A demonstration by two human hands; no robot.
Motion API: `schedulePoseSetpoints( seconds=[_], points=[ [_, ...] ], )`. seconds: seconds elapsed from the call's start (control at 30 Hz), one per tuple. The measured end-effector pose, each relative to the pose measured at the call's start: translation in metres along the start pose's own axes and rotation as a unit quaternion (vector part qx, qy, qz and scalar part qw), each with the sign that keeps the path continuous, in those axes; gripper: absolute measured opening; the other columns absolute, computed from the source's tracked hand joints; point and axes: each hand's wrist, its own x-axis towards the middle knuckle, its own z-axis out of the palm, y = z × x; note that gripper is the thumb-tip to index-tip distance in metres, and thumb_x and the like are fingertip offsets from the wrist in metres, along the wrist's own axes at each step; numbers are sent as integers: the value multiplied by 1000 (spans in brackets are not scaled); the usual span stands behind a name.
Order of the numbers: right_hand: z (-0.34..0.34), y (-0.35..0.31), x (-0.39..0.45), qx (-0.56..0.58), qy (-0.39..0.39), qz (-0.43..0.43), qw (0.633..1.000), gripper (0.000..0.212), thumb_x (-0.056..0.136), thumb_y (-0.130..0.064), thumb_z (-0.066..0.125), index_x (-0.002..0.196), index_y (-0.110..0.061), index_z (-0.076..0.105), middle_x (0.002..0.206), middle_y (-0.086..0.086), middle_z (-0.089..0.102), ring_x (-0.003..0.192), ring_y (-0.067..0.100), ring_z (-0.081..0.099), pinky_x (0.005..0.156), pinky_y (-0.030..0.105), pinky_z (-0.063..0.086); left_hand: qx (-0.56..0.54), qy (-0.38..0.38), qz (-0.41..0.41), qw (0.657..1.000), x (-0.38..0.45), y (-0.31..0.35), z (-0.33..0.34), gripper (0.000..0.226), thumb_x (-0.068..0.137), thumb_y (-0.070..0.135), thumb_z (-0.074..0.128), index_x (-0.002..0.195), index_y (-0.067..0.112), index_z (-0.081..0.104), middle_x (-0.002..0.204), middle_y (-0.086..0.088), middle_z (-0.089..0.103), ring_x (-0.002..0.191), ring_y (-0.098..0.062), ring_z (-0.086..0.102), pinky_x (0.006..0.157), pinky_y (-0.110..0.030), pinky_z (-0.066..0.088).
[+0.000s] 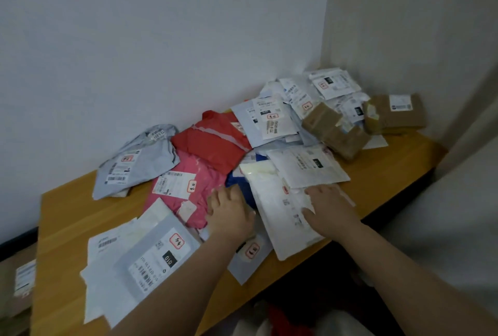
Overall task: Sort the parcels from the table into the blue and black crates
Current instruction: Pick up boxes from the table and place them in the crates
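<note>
Right hand point(327, 207) flat, fingers straight, pressing on white mailer point(280, 209) at five o'clock of the heap, likely to steady it. Left hand point(230, 213) just at its nine o'clock, fingers loosely bent over blue parcel point(242, 187), grip unclear. Crates out of view.

Red parcel point(213, 141), pink parcel point(188, 190), grey mailer point(134, 160) — on an orange-brown table point(62, 217).

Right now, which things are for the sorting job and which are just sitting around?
For the job:
white parcel under the right hand
blue parcel by the left hand
pink parcel, red parcel, brown boxes

Just there:
wooden table
white wall
No crates in view.
</note>
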Motion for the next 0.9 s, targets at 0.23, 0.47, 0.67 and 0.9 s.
schedulePoseSetpoints(
  seconds=[0.23,0.47,0.67,0.9],
  points=[
    [6,7,44,-51,-39,-88,994,45,97,-38,45,137,-18,41,139,5,44,124,23,39,97,34,42,-72,16,-209,975,13,7,39,108,79,68,56,150,24,-13,158,-11,-21,146,-41,-11,104,-70,25],
    [-2,32,71,-68,-76,-150,984,46,97,-38,45,139,-20,40,140,3,43,126,22,38,100,32,39,-102,2,-273,957,12,12,51,113,78,60,64,151,27,-15,158,-12,-21,141,-46,17,102,-56,39],
    [-18,34,93,-14,-68,-174,982,42,99,-34,45,138,-18,43,138,5,45,127,22,39,102,34,41,-270,163,-153,937,7,28,1,102,80,43,68,154,26,0,160,-5,-5,142,-34,17,109,-45,29],
    [-40,10,114,192,-20,-170,966,30,104,-30,37,121,-15,55,120,9,59,115,27,55,93,35,45,-609,93,-38,787,5,67,-63,70,81,42,60,146,38,32,138,5,51,120,-14,56,96,-37,53]
  ],
)
